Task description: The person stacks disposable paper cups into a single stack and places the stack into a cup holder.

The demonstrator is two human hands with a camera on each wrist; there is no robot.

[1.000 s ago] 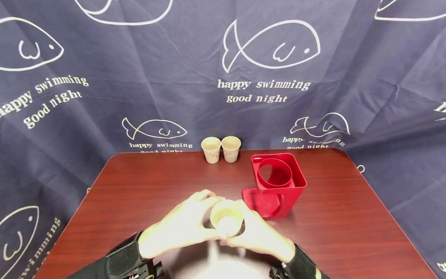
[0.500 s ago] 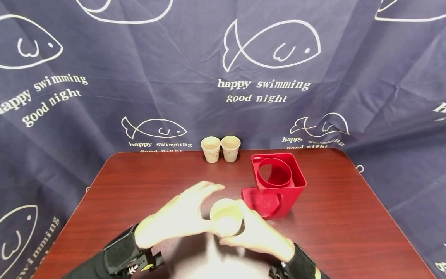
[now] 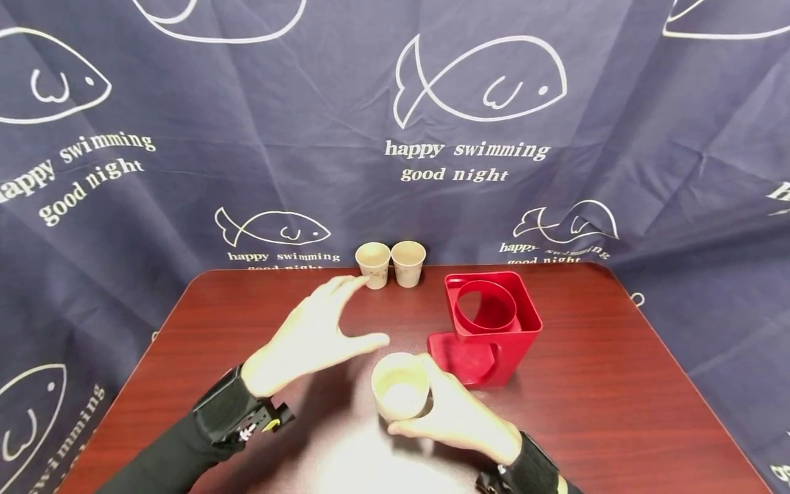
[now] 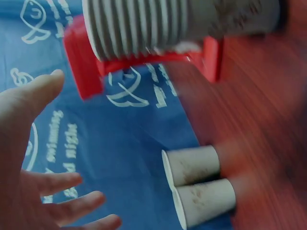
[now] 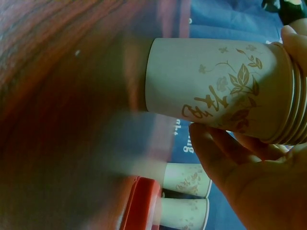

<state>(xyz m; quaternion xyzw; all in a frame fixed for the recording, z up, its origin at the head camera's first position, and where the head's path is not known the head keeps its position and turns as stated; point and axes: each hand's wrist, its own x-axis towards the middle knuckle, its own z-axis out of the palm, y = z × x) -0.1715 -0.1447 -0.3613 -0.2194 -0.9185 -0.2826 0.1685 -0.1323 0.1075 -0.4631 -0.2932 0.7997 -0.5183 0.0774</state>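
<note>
Several nested rims are showing on the stack of paper cups point(image 4: 177, 26) in the left wrist view, while the head view is showing only its open mouth point(image 3: 400, 385). The right hand point(image 3: 459, 418) is gripping it, fingers curled around its wall, just above the table point(image 3: 617, 384) beside the red cup holder point(image 3: 494, 329). The left hand point(image 3: 308, 339) is hovering with fingers spread, holding nothing. Two single cups point(image 3: 391, 263) are standing at the far edge. The right wrist view point(image 5: 216, 86) is revealing a floral print. The holder is blurring in both wrist views. Half a second ago the left hand was touching the stack; it is now pulling away.
</note>
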